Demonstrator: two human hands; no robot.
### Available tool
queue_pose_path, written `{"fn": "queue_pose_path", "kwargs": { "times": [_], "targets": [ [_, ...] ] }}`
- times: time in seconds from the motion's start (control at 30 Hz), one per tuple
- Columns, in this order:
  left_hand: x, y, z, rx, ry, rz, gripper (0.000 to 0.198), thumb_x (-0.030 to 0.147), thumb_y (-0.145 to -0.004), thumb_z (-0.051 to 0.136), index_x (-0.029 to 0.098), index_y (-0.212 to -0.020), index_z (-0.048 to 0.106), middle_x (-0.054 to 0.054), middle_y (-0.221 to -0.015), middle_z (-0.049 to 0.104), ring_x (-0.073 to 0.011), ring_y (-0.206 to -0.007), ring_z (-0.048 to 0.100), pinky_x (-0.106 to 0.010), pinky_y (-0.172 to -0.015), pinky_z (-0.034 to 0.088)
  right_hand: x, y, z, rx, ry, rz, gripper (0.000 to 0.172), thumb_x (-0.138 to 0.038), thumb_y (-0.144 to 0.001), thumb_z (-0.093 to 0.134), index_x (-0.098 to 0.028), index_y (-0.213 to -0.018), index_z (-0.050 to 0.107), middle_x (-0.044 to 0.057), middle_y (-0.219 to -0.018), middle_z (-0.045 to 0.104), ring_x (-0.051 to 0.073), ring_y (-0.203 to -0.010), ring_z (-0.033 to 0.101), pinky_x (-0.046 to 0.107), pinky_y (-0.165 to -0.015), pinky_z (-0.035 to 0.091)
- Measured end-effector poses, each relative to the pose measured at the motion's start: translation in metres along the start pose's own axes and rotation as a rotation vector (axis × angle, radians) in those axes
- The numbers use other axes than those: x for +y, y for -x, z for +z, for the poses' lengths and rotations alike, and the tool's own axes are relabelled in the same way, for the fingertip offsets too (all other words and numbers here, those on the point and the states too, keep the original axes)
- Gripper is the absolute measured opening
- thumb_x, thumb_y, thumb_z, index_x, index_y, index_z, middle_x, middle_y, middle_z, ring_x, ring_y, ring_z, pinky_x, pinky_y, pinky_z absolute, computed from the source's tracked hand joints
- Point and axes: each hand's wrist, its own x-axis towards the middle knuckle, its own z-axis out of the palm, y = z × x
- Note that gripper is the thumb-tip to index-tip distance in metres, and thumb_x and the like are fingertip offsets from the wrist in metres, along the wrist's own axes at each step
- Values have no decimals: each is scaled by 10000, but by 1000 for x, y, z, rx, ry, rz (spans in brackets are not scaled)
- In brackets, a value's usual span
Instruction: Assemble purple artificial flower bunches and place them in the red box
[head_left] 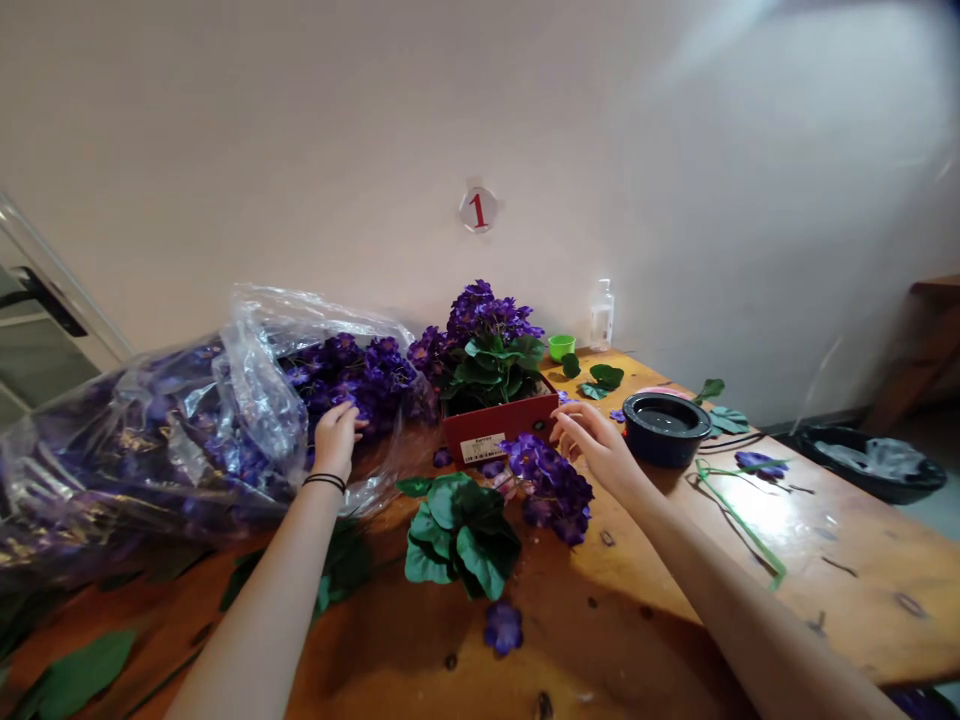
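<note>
both hands out over a flower-strewn table (675,600)
left hand (335,435) reaches into the clear plastic bag (247,400) of purple blooms (360,375), fingers curled, grip impossible to tell; right hand (592,440) hovers spread beside the red box (499,430), just above a loose flower bunch (551,485).

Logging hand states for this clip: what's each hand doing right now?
Left hand: on the purple flowers in the plastic bag; grip cannot be told.
Right hand: open, empty, beside the red box.
</note>
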Motion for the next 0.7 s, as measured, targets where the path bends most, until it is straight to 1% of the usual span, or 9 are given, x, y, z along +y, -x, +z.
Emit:
{"fn": "queue_pose_path", "kwargs": {
  "times": [0.07,0.17,0.23,0.3,0.4,0.5,0.6,0.7],
  "targets": [
    [14,-1,-14,-25,126,-33,326,270,-827,359,131,-1032,572,-85,-916,613,-150,-738,625,-258,-610,524,0,0,0,2,9,5,340,-515,-802,550,-190,-895,526,9,-691,607,109,-514,527,238,-466,419],
    [26,2,-30,-61,237,-62,306,264,-827,336,128,-944,584,-82,-864,614,-103,-634,589,-194,-515,475,1,1,0,0,19,7,340,-517,-793,552,-190,-884,522,10,-684,605,107,-512,519,238,-468,418],
    [23,8,-31,-72,257,-79,293,284,-818,360,144,-952,580,-72,-897,617,-93,-638,590,-179,-509,460,1,1,0,-7,22,15,339,-516,-789,554,-192,-883,522,9,-683,607,105,-505,511,237,-466,412],
    [12,15,-24,-94,231,-95,288,315,-802,403,164,-971,580,-61,-944,622,-101,-681,609,-180,-527,459,0,2,1,-23,32,15,332,-513,-789,552,-195,-883,524,8,-687,609,108,-510,510,240,-475,413],
    [-13,24,-8,-155,104,-110,252,304,-734,519,158,-923,598,-76,-950,638,-168,-787,632,-231,-592,477,-1,4,2,-30,66,-2,329,-516,-788,549,-198,-871,531,10,-683,608,121,-529,516,248,-488,420],
    [-35,29,2,-177,-66,-92,257,198,-600,639,148,-846,587,-114,-953,644,-261,-949,610,-313,-737,480,0,5,3,-23,111,-21,326,-514,-791,546,-196,-864,539,17,-685,613,132,-548,524,255,-497,425],
    [-48,31,1,-198,-207,-71,276,161,-528,690,162,-778,573,-145,-944,649,-342,-1032,577,-403,-852,438,3,3,1,-40,111,-32,315,-500,-803,542,-193,-870,538,19,-688,614,132,-541,523,257,-493,426],
    [-52,30,-3,-216,-308,-54,208,222,-543,709,181,-672,551,-161,-932,650,-392,-1062,556,-462,-898,402,7,1,-1,-56,97,-33,309,-494,-811,543,-194,-884,536,17,-694,619,129,-524,525,258,-486,424]
  ]
}}
